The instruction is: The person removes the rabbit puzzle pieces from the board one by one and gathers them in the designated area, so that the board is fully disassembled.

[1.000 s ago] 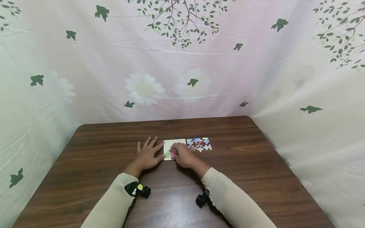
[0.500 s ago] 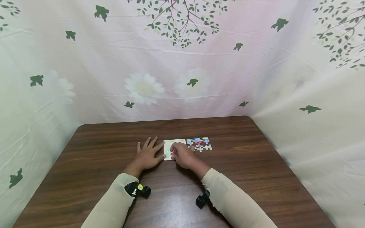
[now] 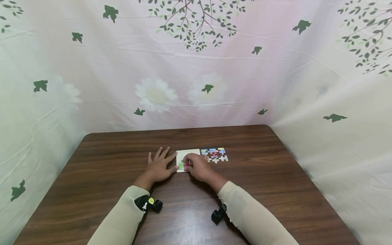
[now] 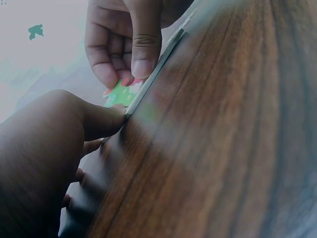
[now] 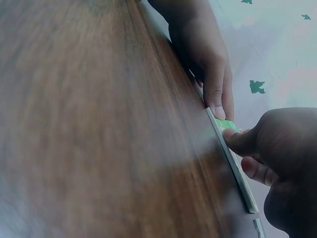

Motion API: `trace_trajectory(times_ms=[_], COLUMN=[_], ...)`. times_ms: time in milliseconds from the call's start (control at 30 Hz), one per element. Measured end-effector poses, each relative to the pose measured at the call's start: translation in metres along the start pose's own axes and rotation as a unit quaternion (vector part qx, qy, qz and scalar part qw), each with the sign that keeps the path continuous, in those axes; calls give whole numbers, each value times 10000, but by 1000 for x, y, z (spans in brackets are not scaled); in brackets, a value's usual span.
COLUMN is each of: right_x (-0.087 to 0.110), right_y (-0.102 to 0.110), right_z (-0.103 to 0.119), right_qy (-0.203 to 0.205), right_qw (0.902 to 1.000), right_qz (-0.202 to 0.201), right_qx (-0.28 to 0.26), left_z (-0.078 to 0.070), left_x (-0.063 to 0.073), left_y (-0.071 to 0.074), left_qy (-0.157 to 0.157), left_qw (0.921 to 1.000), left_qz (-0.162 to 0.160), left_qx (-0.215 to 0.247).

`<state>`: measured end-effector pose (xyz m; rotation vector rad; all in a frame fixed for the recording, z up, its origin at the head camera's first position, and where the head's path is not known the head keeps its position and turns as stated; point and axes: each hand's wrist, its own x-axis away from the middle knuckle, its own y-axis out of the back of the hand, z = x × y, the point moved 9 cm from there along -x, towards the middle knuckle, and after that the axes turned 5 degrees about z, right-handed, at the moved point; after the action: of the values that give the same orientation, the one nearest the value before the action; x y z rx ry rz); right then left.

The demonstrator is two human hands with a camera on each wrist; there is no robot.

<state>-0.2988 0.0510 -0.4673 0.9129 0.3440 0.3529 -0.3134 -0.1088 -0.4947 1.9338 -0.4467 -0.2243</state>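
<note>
A small white puzzle tray (image 3: 187,153) lies flat on the table, with a green puzzle piece (image 3: 180,165) in its near left corner. My left hand (image 3: 157,169) rests at the tray's left side, fingers spread, its thumb touching the near left corner. Over the tray, my right hand (image 3: 198,166) pinches a pink puzzle piece (image 3: 185,165) just right of the green one; its fingers hide much of that piece. In the left wrist view the green piece (image 4: 118,96) shows below the right fingertips. The right wrist view catches the tray's thin edge (image 5: 233,161) side-on.
Several puzzle pieces (image 3: 212,150), blue, red and white, lie grouped right of the tray, partly behind the right hand. The brown wooden table (image 3: 116,153) reaches back to a patterned cloth backdrop (image 3: 183,115).
</note>
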Motion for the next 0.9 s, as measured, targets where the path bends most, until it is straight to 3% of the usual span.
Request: trace_trajectory(times_ms=[400, 900], right_x=[0, 10], right_y=[0, 17], right_z=[1, -24], right_qy=[-31, -6], right_qw=[9999, 9980], right_qz=[107, -322], right_qx=[-79, -553], left_z=[1, 3], left_x=[0, -1], left_y=[0, -3], left_qy=[17, 43], left_qw=[10000, 10000], left_qz=[10, 23], left_qx=[-1, 27])
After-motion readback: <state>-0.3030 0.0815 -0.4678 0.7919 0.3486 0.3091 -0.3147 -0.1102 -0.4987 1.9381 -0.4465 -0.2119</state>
